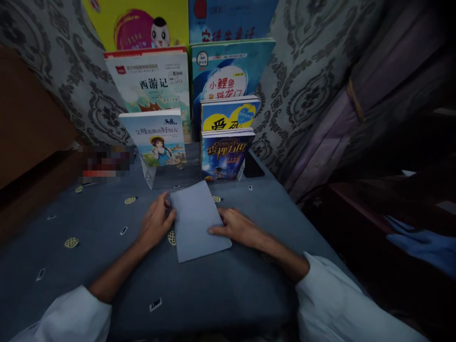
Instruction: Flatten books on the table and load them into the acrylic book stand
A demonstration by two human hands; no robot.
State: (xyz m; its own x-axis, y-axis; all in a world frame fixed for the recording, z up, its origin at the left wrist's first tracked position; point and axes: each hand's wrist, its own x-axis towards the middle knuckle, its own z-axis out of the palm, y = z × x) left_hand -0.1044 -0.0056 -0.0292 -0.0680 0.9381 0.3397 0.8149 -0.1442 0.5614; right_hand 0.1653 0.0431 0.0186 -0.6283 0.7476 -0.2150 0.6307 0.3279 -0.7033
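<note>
A pale blue-grey booklet or sheet (195, 225) lies at a slight slant over the near middle of the bench (107, 289), its plain face up, between the person's two hands. The left hand (155, 221) is at its left edge, the thumb pointing to that edge and the fingers curled farther up; this grip stands apart, with a gap between thumb and fingers. The right hand (237, 225) is at the right edge, its thumb laid on the plain face and its fingers by the edge. Whether that grip is clamped cannot be told, since the underside is hidden. Both arms come out of pale sleeves (78, 316).

Beyond the hands, books stand in two columns, covers forward. In the left one, a book with a girl in a yellow hat (158, 142) is in front, on a clear stand (148, 176); behind it rise a pale book (153, 71) and a yellow-green book (107, 23). In the right one, a dark blue book (226, 159) is foremost, then a yellow and blue book (228, 115), a teal book (237, 66) and a blue book (231, 19). A dark flat object (254, 167) lies just right of the dark blue book. Patterned wallpaper or cloth (302, 80) hangs behind, with a tied curtain (317, 137) at right.
</note>
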